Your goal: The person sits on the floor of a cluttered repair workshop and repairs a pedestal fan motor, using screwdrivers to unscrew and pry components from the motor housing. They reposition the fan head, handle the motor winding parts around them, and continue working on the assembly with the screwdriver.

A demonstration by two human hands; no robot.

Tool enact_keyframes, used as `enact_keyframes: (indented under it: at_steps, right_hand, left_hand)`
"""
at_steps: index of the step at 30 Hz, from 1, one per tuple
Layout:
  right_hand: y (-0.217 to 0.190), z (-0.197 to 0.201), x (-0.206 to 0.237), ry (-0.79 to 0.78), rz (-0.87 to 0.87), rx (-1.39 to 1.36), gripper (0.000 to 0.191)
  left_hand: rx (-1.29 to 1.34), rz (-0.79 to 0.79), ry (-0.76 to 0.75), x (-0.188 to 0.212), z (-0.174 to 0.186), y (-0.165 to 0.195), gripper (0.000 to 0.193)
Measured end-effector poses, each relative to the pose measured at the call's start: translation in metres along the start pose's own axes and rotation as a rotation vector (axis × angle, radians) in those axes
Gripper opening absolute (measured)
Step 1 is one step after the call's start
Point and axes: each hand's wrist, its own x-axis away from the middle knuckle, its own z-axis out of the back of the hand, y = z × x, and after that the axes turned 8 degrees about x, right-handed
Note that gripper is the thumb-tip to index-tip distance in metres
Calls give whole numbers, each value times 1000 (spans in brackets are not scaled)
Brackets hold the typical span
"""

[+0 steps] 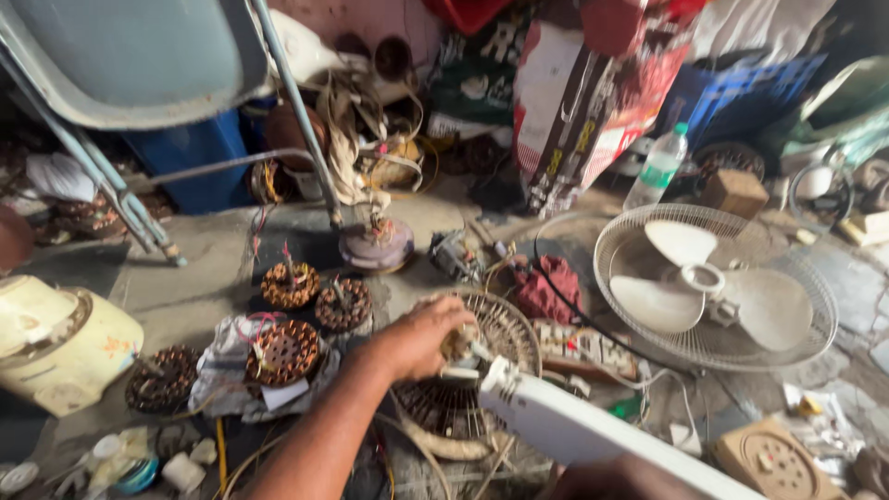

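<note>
Down at about 6 o'clock, just below centre, the left hand (424,338) is closed around a small brass-coloured hub (460,344) at the top end of a white fan stand (593,435), fingers curled tight over it so most of the hub is hidden. That white arm looks flat and boxy, slanting off toward 5 o'clock. Right hand: only a dark blurry bit at the bottom edge, can't tell what it's doing.

Right behind the hub lies a round wire fan guard (463,370), dusty and greyish. Floor is bare grey concrete (204,268), pretty grimy, cluttered workshop all round.

At 3 o'clock there's a fan head (713,287) lying face-up, cream blades inside its cage. At 9 o'clock, several copper-wound motor stators (289,285) sit on cloth and paper. A maroon rag (548,289) and a white switch strip (583,350) sit between the two fans. Plastic bottle (659,167) at 1 o'clock, metal chair legs (296,111) at 11, cream appliance (56,347) far left.
</note>
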Motion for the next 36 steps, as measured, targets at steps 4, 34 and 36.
enact_keyframes:
  at_steps: [4, 34, 36]
  right_hand:
    - [20, 51, 31, 314, 142, -367, 22]
    - [-113, -30, -86, 243, 392, 117, 33]
    - [-114, -26, -90, 125, 350, -3, 28]
  left_hand:
    - [152, 90, -3, 11, -1, -3, 64]
    - [-17, -91, 682, 29, -42, 22, 43]
    - [-18, -93, 680, 28, -43, 21, 43]
